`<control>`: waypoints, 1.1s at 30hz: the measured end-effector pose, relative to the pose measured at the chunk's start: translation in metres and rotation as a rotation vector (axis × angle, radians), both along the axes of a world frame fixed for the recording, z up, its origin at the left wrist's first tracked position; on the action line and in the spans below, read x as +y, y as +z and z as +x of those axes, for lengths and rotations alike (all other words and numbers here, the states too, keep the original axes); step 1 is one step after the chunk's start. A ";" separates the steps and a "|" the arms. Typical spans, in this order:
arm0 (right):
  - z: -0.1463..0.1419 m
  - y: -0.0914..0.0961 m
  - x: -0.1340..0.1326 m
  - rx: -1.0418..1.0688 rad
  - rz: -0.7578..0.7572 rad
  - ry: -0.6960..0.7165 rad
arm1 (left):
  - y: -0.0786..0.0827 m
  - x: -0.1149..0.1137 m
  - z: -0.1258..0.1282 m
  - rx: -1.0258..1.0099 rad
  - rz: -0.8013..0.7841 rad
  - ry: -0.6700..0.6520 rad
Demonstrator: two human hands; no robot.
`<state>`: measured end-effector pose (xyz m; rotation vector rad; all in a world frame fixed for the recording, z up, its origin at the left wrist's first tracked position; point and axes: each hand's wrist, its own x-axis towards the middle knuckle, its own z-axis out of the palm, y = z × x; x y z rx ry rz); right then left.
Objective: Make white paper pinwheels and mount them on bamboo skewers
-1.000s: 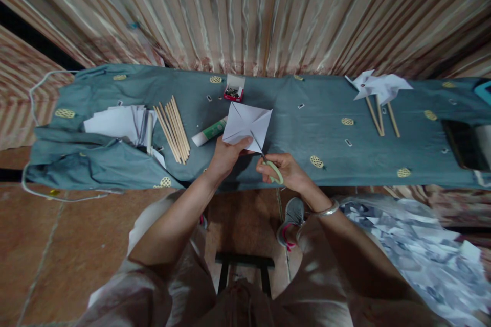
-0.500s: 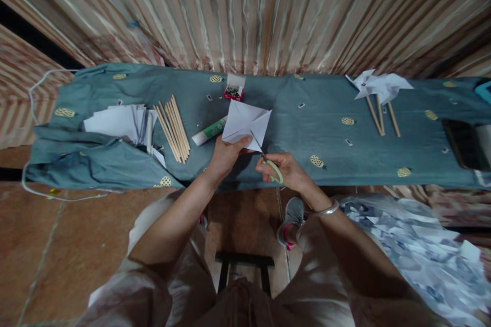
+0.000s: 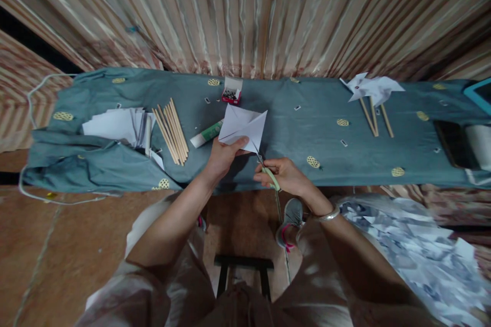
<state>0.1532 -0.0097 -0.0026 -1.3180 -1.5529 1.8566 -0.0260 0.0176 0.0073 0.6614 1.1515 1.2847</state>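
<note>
My left hand pinches the near edge of a white paper square, its thumb on top. Slits run inward from the square's corners. In my right hand is a pair of scissors with pale green handles. Its dark blades meet the paper's near right corner. Just left of the paper lies a green and white tube, its right end touching or under the sheet. Beyond the paper stands a small red box, lid up, with shiny metal bits inside.
On the teal cloth lie several wooden sticks and a stack of white paper at left. Paper pinwheels on sticks lie at right, near a dark phone. A bag of paper pieces sits below right.
The scissors and my right hand have drawn back slightly toward me, so more of the blades shows outside the paper. My left hand keeps its hold. The whole view has shifted a little.
</note>
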 end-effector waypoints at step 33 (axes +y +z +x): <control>0.072 0.002 0.046 -1.086 0.891 -0.166 | -0.024 0.000 0.021 0.131 0.034 -0.269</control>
